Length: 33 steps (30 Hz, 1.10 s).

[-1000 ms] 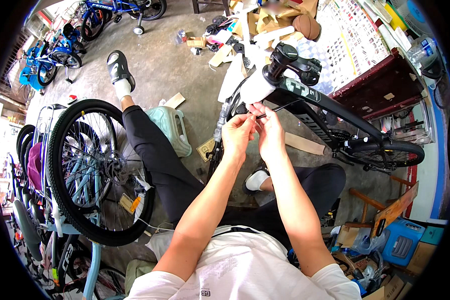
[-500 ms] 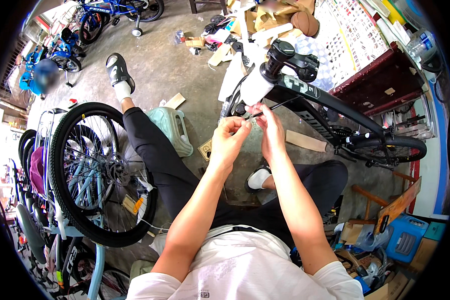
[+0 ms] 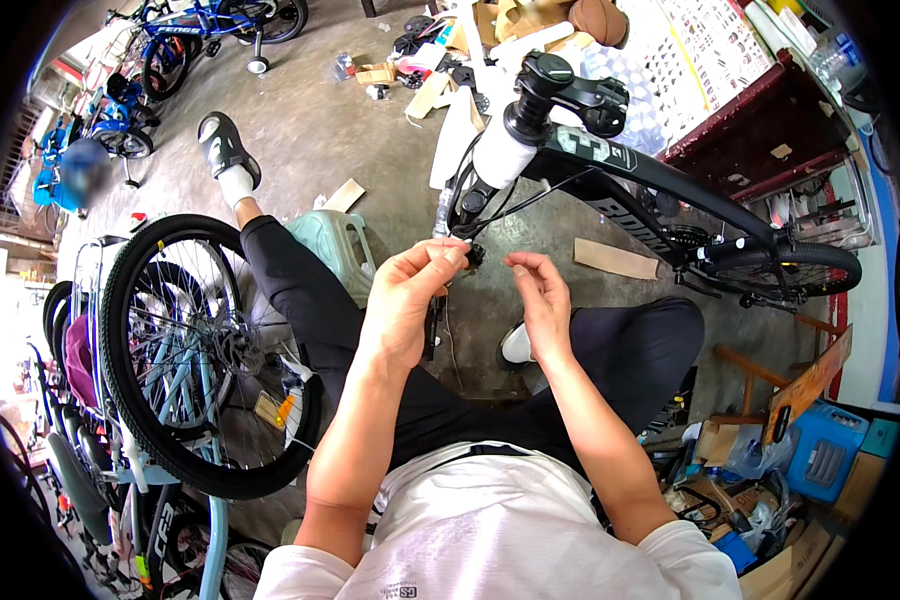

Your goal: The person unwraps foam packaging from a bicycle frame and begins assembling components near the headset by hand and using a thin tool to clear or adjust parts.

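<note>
A black bicycle frame (image 3: 660,185) with a white-wrapped head tube (image 3: 505,150) stands in front of me, its handlebar stem (image 3: 555,85) uppermost. Thin black cables (image 3: 545,195) loop from the frame down toward the fork area. My left hand (image 3: 405,295) is closed, thumb against forefinger, at the end of a black cable; its fingertips partly hide the grip. To its right, my right hand (image 3: 543,305) is apart from the cable, with fingers bent, a small gap to the thumb and nothing visible between them. A thin wire (image 3: 453,345) hangs below my left hand.
A loose wheel (image 3: 210,355) leans by my left leg, beside other bicycles. A pale green plastic stool (image 3: 335,250) stands beyond my left knee. Cardboard (image 3: 615,258) lies on the floor at right. Boxes and a blue case (image 3: 820,455) crowd the lower right.
My hands were together on the black cable. Now they are apart: my right hand has let go and dropped lower, while my left has moved left. The view has shifted slightly.
</note>
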Motion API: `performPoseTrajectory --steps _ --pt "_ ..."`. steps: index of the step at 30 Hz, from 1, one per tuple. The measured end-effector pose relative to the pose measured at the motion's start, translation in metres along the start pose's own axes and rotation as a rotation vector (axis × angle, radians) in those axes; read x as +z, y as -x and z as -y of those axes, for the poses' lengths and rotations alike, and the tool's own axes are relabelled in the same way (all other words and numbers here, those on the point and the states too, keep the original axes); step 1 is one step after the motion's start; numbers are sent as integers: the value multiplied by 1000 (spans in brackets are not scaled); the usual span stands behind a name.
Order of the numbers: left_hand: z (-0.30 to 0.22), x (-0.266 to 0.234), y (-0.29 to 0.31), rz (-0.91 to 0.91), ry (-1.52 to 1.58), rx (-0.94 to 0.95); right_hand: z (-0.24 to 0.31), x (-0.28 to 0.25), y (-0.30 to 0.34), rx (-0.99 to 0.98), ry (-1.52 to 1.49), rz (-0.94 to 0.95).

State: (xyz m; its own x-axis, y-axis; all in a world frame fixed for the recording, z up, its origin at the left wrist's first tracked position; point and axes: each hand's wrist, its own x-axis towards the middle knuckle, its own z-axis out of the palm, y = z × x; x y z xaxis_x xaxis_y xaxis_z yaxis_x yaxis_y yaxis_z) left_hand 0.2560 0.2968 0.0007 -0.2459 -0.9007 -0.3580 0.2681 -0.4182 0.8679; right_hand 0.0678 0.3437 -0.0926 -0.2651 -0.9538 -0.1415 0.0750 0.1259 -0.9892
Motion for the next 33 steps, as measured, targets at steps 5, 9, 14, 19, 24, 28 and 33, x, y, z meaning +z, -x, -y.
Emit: performPoseTrajectory --steps 5,9,14,19,24,28,33 --pt "14 -4 -12 -15 30 -10 -3 3 -10 -22 -208 -120" --pt "35 -6 -16 -90 48 -11 -18 -12 -27 -29 -217 -232" --pt "65 -9 -12 -120 75 -106 -13 -20 -50 -144 149 -120" --pt "83 -12 -5 -149 60 -174 -20 -24 -66 -389 521 73" --pt "87 -17 -2 -189 36 -189 -26 -24 -39 -198 324 65" --pt "90 -9 -7 -174 3 -181 -25 -26 -4 -7 156 72" --pt "96 11 -19 -114 11 -180 -19 -26 18 102 28 85"
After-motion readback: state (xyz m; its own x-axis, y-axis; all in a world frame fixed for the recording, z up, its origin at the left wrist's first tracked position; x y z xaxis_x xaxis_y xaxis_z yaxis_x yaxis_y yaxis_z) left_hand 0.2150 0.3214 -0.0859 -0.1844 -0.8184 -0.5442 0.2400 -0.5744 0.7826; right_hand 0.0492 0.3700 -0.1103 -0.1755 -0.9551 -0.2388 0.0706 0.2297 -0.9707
